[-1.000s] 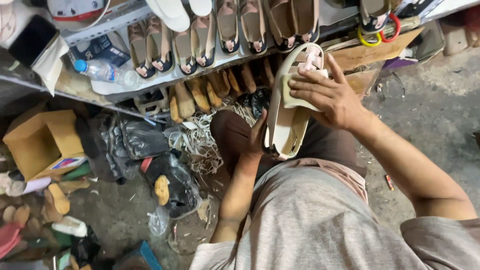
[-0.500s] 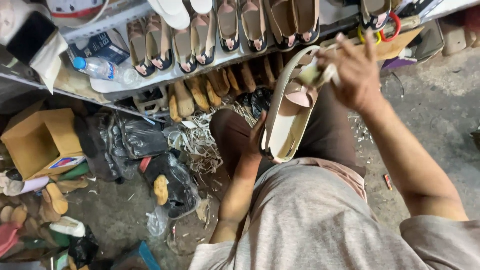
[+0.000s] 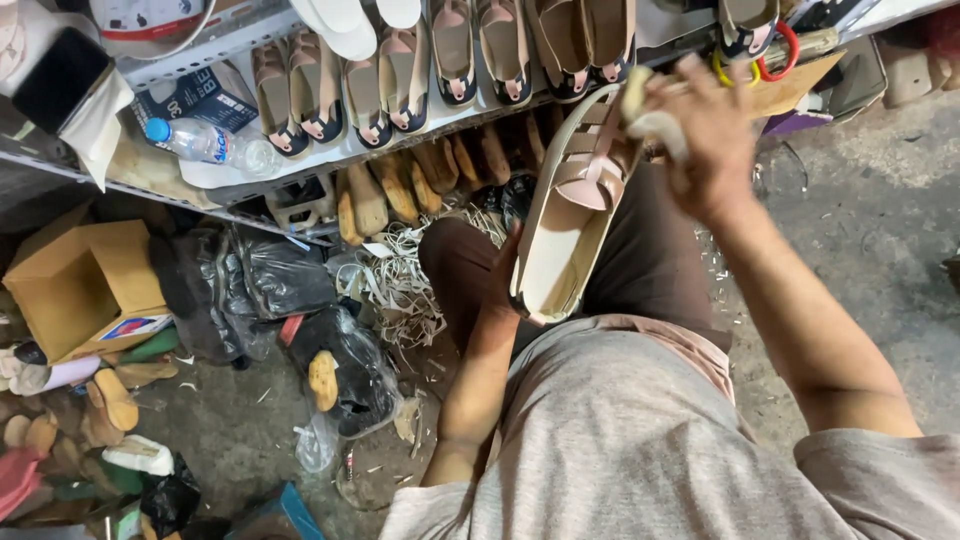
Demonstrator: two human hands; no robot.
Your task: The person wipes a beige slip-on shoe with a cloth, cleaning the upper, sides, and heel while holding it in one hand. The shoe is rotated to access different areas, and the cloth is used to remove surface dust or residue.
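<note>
A cream sandal [image 3: 570, 215] with pink straps stands tilted over my lap, heel end low, toe end toward the shelf. My left hand [image 3: 506, 268] grips it from behind near the heel, mostly hidden by the sole. My right hand [image 3: 705, 130] is at the toe end, fingers closed on a small pale pad or cloth [image 3: 650, 115] pressed at the strap area; it is motion-blurred.
A metal shelf [image 3: 230, 45] ahead holds several finished sandals [image 3: 400, 75] and a plastic water bottle [image 3: 205, 142]. Wooden shoe lasts [image 3: 385, 195] sit beneath. A cardboard box [image 3: 80, 285], black bags [image 3: 265, 280] and scrap strips [image 3: 405, 285] lie on the floor at left.
My right hand has slid from the sandal's middle up to its toe end. The sandal stays held in my left hand.
</note>
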